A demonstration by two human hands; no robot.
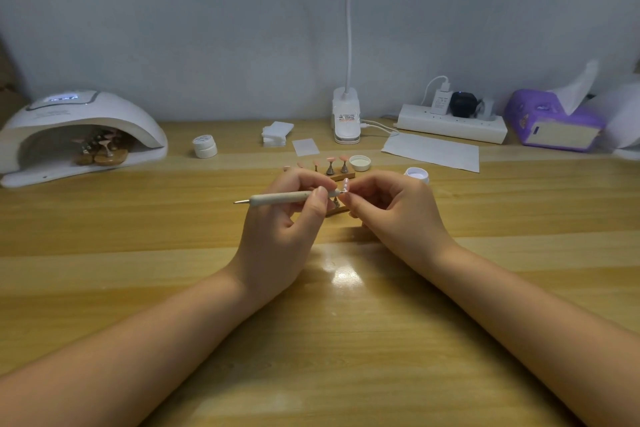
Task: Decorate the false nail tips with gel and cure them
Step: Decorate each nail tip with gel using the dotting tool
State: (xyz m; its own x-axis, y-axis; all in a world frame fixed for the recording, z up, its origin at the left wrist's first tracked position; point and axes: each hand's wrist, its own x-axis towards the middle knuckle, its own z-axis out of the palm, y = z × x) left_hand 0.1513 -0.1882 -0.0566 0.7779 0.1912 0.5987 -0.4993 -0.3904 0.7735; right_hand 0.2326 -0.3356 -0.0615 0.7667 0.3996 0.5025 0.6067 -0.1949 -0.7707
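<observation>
Nail tip [344, 184] pinched in right grip [391, 204], touching the pen [287, 198] held by left grip [287, 218].

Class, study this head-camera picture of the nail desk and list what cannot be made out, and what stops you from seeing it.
1. Working tip of the beige dotting pen: hidden in the left hand grip.
2. Pale false nail tip pinched by the right hand: too small to show gel.
3. Nail stands inside the white domed curing lamp: shadowed; count unclear.
4. Purple tissue box: lettering blurred.
</observation>
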